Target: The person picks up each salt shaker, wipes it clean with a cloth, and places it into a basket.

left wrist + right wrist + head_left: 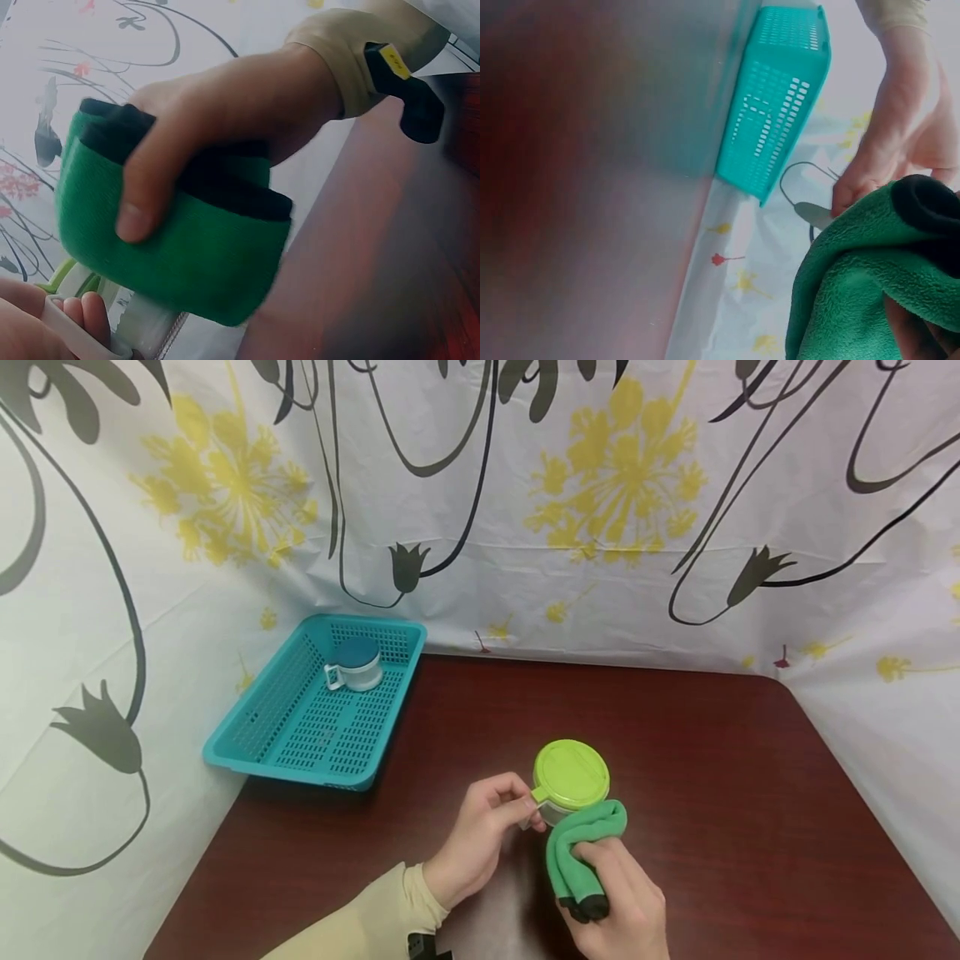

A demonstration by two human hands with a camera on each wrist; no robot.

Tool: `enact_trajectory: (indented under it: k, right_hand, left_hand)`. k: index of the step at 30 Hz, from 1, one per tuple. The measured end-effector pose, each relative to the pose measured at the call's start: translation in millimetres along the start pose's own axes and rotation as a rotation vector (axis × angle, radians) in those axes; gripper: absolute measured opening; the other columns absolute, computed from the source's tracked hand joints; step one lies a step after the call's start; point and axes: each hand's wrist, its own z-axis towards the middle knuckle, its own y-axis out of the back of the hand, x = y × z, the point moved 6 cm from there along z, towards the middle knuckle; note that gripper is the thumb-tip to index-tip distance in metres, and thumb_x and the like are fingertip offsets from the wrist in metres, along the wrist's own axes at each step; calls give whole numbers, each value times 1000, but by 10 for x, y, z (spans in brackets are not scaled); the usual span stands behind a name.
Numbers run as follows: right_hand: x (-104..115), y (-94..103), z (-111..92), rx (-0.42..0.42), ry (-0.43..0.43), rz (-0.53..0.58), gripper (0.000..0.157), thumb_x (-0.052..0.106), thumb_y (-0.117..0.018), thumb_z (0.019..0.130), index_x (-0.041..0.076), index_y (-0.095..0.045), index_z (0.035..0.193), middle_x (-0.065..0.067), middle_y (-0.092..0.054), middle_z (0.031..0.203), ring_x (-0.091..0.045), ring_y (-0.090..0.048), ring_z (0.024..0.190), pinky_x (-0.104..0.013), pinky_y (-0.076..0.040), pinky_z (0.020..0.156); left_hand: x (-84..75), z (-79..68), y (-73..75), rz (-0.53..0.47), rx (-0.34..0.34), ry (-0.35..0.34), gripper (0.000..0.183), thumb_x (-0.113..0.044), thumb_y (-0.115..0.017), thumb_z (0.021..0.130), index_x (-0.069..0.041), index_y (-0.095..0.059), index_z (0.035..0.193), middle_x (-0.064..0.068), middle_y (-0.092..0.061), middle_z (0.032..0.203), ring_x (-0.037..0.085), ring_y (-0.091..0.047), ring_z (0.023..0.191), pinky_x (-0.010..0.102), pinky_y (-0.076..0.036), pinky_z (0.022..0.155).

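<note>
A small lidded jar [553, 814] with a lime-green lid [573, 774] is in front of me, and its handle points left. My left hand [474, 837] pinches that handle between thumb and fingers. My right hand [622, 893] grips a folded green cloth [562, 852] with black edging, which lies against the jar's near right side. In the left wrist view the green cloth [180, 262] covers part of the jar [150, 322]. The right wrist view has the cloth [855, 300] in front, hiding the jar, with the left hand [907, 120] beyond it.
A turquoise perforated basket [300, 778] stands at the back left of the dark reddish table [720, 793]. Inside it is a white cup [360, 677] with a blue lid and a side handle. A flower-printed curtain [480, 510] hangs behind and along the sides.
</note>
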Motion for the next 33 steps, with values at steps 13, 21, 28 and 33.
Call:
enact_trajectory:
  k: [13, 21, 28, 33]
  right_hand:
    - [-151, -87, -186, 86, -128, -53, 51, 3, -77, 54, 10, -69, 103, 4, -64, 99, -10, -61, 83, -15, -48, 81]
    - [-157, -67, -177, 81, -165, -26, 37, 19, -81, 72, 11, -70, 105, 4, -66, 102, -8, -62, 85, -13, -47, 83]
    - [-36, 9, -25, 19, -116, -5, 37, 39, -65, 93, 4, -69, 102, -2, -67, 97, -9, -59, 78, -13, -47, 79]
    - [164, 128, 227, -69, -55, 28, 35, 31, -66, 93, -4, -67, 95, -7, -64, 89, -10, -57, 74, -14, -47, 77]
  left_hand:
    - [-87, -7, -2, -25, 5, -13, 23, -2, -62, 90, 19, -51, 85, 11, -57, 70, 22, -63, 70, 30, -51, 73]
    - [-69, -11, 7, -3, 14, 8, 26, -5, -63, 92, 17, -51, 86, 10, -58, 71, 22, -63, 70, 32, -53, 75]
    - [-75, -14, 5, 19, 23, 5, 23, -3, -62, 89, 16, -50, 83, 10, -57, 70, 23, -64, 70, 31, -51, 74]
    - [-63, -13, 30, 40, 2, 9, 20, -1, -61, 87, 15, -51, 82, 10, -57, 69, 23, -64, 68, 32, -51, 73]
